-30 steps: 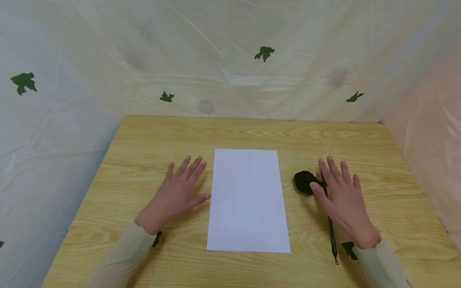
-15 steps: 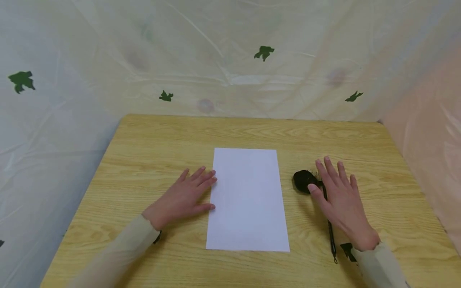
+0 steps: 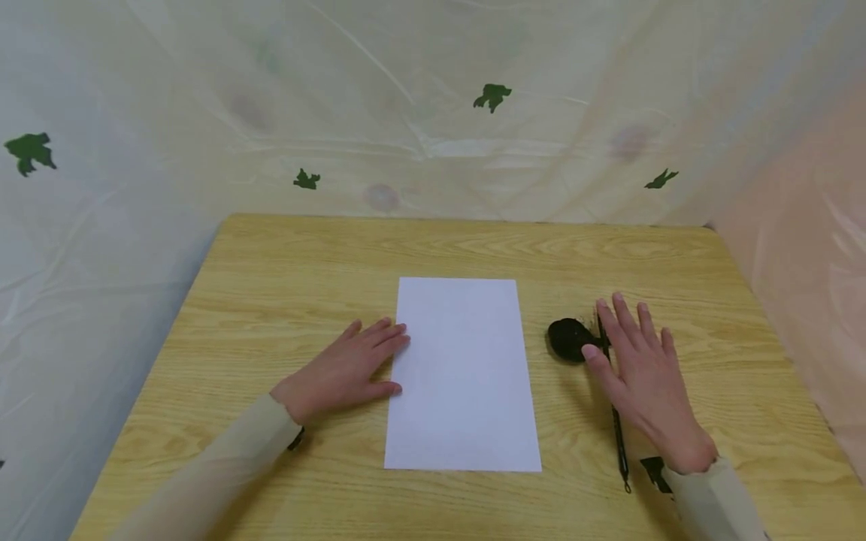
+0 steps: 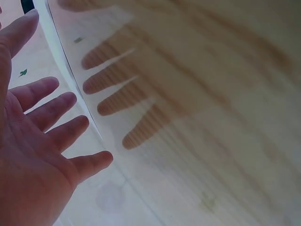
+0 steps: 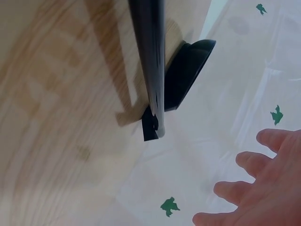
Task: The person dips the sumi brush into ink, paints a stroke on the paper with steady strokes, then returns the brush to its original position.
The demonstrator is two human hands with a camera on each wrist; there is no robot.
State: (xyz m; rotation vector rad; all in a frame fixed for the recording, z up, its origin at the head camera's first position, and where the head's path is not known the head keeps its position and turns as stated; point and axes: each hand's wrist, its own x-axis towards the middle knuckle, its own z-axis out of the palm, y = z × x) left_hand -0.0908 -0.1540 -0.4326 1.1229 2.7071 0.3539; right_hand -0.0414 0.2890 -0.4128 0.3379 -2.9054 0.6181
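A blank white sheet of paper (image 3: 461, 376) lies upright-oriented on the wooden table. From the left, my left hand (image 3: 341, 372) reaches its edge, fingers extended over the border. The left wrist view shows that hand (image 4: 44, 141) palm-side, fingers spread, apart from its reflection on the tabletop. To the paper's right sits a small round black dish (image 3: 567, 340). A slim black stick (image 3: 620, 447) with a loop at its near end leans across the dish's short handle. My right hand (image 3: 646, 383) hovers spread over the stick, hiding its middle and holding nothing.
The wood-grain table (image 3: 304, 255) is enclosed by translucent plastic sheeting (image 3: 379, 90) at the back and both sides. Green bird-shaped cutouts (image 3: 492, 98) dot the sheeting. A dark strap piece (image 3: 656, 475) shows beneath the right wrist.
My left hand has moved right and slightly nearer, so its fingertips now overlap the paper's left edge. My right hand has hardly moved. The paper and the black dish stay put.
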